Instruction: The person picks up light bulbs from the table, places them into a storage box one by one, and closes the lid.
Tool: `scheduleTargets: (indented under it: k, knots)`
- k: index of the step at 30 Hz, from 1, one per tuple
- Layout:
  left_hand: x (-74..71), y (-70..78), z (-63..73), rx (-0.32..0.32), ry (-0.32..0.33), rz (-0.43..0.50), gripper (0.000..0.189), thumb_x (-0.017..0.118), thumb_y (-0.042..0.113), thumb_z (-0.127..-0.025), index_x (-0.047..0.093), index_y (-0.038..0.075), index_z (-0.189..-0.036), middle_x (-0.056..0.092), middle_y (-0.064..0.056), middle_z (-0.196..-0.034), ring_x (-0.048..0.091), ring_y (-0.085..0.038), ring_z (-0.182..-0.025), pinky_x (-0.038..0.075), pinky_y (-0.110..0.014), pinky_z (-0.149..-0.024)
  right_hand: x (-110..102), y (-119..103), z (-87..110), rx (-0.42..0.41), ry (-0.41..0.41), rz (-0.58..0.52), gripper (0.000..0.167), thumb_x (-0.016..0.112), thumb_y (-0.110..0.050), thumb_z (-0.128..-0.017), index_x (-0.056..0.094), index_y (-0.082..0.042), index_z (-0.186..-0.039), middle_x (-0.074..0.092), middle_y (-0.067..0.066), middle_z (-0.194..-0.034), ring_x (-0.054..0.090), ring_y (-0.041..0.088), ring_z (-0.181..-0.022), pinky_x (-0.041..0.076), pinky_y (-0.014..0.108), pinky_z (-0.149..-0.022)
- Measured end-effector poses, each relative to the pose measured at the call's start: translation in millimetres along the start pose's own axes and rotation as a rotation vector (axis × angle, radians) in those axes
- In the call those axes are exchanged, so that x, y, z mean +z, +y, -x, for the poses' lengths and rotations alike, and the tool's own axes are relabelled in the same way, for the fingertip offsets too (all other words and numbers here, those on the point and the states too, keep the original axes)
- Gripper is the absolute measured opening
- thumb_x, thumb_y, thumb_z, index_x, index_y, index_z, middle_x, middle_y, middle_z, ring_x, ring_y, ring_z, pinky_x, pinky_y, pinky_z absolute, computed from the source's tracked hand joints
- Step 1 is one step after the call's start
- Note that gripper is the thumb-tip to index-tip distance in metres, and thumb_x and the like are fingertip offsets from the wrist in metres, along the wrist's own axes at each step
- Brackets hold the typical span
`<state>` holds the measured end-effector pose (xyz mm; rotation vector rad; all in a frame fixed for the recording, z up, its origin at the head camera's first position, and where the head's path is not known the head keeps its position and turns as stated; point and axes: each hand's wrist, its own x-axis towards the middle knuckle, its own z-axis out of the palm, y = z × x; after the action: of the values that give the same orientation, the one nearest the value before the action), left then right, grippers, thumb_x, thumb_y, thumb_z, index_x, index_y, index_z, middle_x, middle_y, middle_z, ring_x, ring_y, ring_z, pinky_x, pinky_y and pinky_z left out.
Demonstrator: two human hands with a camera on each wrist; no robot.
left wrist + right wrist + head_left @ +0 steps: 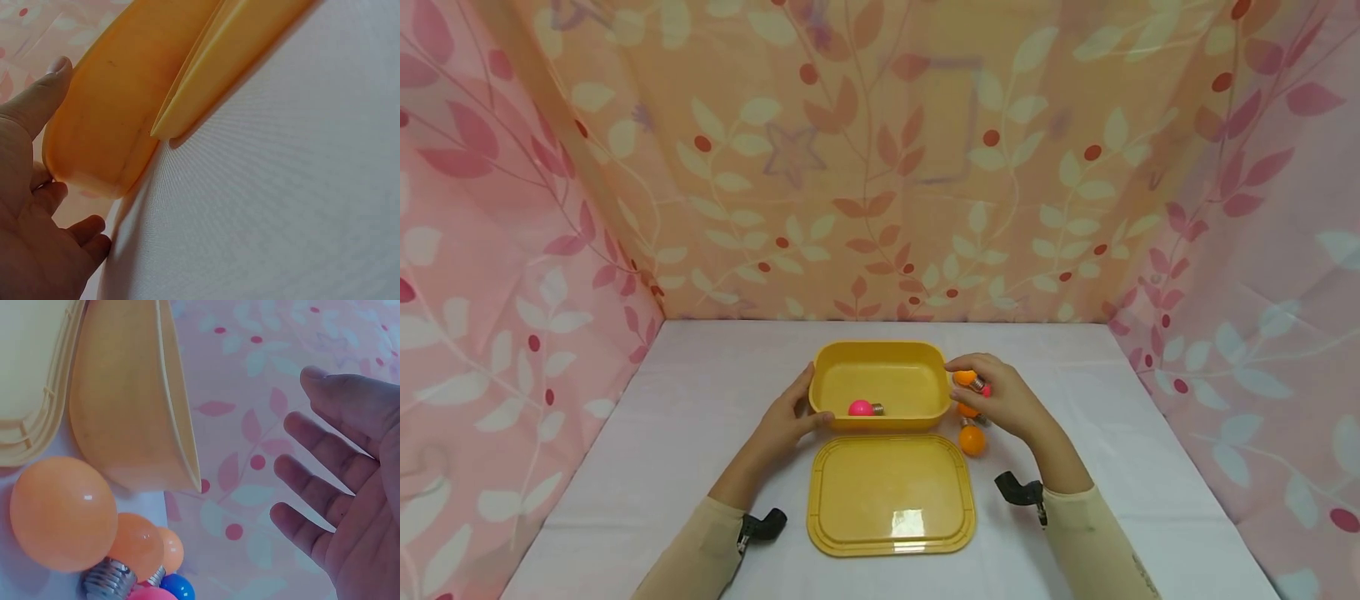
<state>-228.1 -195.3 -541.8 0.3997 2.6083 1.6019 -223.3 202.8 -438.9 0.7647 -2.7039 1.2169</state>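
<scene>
A yellow plastic box (880, 379) without its cover stands mid-table, with a pink light bulb (861, 407) lying inside near the front wall. My left hand (784, 421) holds the box at its left end, thumb by the front corner and fingers along the side. At the right end, my right hand (1000, 400) hovers with fingers extended and nothing in them, as the right wrist view also shows. Beneath and beside it lie several bulbs: an orange bulb (972, 441) in front, other orange ones, a pink bulb (153, 595) and a blue bulb (178, 587).
The yellow lid (891, 496) lies flat on the white tablecloth (700, 375), just in front of the box. Patterned curtains (865, 167) enclose the table at the back and both sides. A black wrist camera (1018, 490) sticks out from the right sleeve.
</scene>
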Motion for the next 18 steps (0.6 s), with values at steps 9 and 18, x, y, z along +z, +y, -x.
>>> scheduleTargets:
  k: [9,18]
  knots:
    - [1.1,2.3,-0.3,-0.007,-0.001,-0.009,0.103,0.082,0.038,-0.088,0.016,0.023,-0.166,0.014,0.003,-0.172,0.014,-0.024,-0.159,0.019,-0.046,-0.127,-7.2,8.9,11.3,-0.016,0.034,0.009,0.036,0.08,-0.02,-0.091,0.07,-0.026,-0.126,0.065,-0.004,-0.132,0.059,0.022,-0.121,0.05,0.054,-0.105]
    - [1.7,1.4,1.8,-0.015,0.009,-0.033,0.103,0.081,0.041,-0.088,0.016,0.024,-0.166,0.014,0.004,-0.172,0.015,-0.024,-0.159,0.02,-0.047,-0.127,-32.7,37.3,18.6,0.077,0.107,0.005,0.04,0.079,-0.019,-0.092,0.067,-0.021,-0.13,0.063,0.002,-0.137,0.052,0.03,-0.134,0.038,0.063,-0.115]
